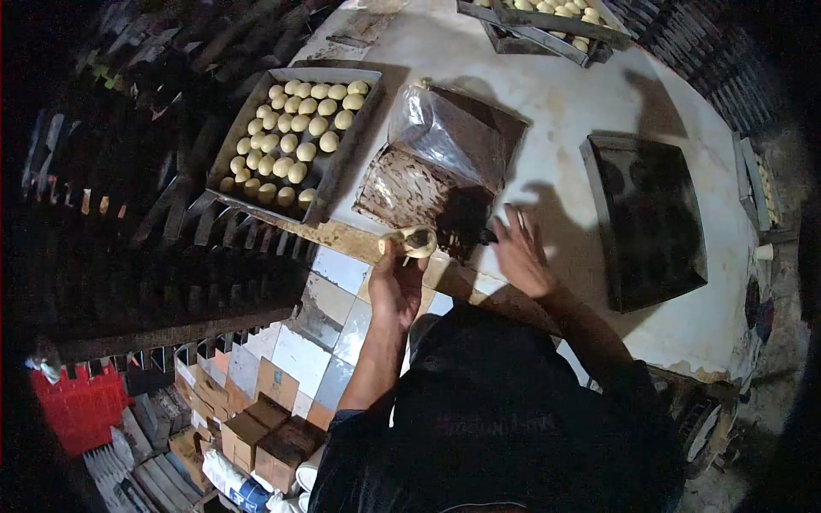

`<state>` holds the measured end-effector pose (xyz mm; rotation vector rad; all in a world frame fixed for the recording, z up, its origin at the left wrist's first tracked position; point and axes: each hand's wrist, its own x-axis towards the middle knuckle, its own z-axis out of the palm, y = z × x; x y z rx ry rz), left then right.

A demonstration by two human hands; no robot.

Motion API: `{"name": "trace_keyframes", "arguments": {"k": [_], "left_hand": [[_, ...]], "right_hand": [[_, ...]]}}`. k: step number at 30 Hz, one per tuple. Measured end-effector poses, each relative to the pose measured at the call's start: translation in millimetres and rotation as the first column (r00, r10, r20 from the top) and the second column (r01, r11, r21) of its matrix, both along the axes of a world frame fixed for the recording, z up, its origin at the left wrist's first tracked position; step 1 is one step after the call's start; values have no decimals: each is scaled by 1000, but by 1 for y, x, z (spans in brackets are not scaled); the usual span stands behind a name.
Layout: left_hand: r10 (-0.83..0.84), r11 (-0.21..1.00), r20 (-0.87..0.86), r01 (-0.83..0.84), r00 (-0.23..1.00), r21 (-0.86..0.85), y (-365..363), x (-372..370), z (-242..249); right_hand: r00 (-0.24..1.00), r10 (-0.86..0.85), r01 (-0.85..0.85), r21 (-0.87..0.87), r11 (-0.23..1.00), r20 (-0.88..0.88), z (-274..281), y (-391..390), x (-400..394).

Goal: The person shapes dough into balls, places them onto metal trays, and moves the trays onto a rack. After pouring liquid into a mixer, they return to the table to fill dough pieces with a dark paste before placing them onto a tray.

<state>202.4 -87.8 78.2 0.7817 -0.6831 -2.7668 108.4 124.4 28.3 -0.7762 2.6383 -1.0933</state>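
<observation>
My left hand (396, 291) holds a flattened piece of pale dough (395, 246) at the table's near edge, thumb and fingers around it. A dark filling (420, 240) sits in the middle of the dough. My right hand (523, 256) is just to the right, over the table, its fingers stretched out and apart. Its fingertips are close to a dark brown mass of filling (466, 218) at the corner of a shallow tray (510, 141). A clear plastic sheet (440, 128) covers part of that tray, and brown smears mark its near left portion.
A metal tray (214, 175) with rows of round dough balls stands left on the pale table (560, 103). To the right lies a dark baking tray (654, 222). More trays (547, 34) of dough balls are stacked at the far side. Cardboard boxes (265, 427) sit on the floor lower left.
</observation>
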Motion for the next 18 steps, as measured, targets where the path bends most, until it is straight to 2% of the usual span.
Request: {"name": "trace_keyframes", "arguments": {"k": [1,4,5,6,8,9,10,11,13,15,16,17,18], "left_hand": [[-13,1000,4,14,1000,-18,-1,2,0],[-46,990,-30,41,998,-135,9,8,13],[-66,984,-21,62,998,-169,8,12,14],[-38,971,-75,19,996,-240,9,14,16],[12,928,-184,-80,983,-363,13,19,20],[-29,803,-148,-65,989,-592,15,26,23],[-140,469,-131,-51,981,-882,8,35,29],[-231,43,-64,-55,971,-998,-1,45,35],[-215,-355,-18,-95,976,-930,-6,66,50],[-75,-287,-130,-146,989,-947,-2,92,67],[-87,-245,-123,-141,989,-959,-10,107,71],[-78,51,-249,-245,965,-968,-12,119,82],[-83,372,-336,-284,938,-884,-16,132,91]], "right_hand": [[978,74,-8,-318,948,195,27,-14,5],[910,243,-7,-576,818,335,59,-57,26],[914,226,69,-678,732,337,54,-67,30],[878,200,215,-731,647,436,53,-77,33],[757,195,498,-743,446,624,53,-96,40],[803,129,470,-751,464,582,64,-106,49],[975,-22,187,-768,612,220,78,-114,57],[997,-41,80,-738,670,70,95,-120,71],[979,-25,-108,-614,782,-204,145,-124,99],[914,-60,-193,-559,806,-402,155,-132,116],[865,-72,-232,-522,821,-497,160,-136,125],[852,-109,-226,-548,805,-513,164,-139,137],[839,-44,-310,-542,781,-542,172,-139,148]]}}
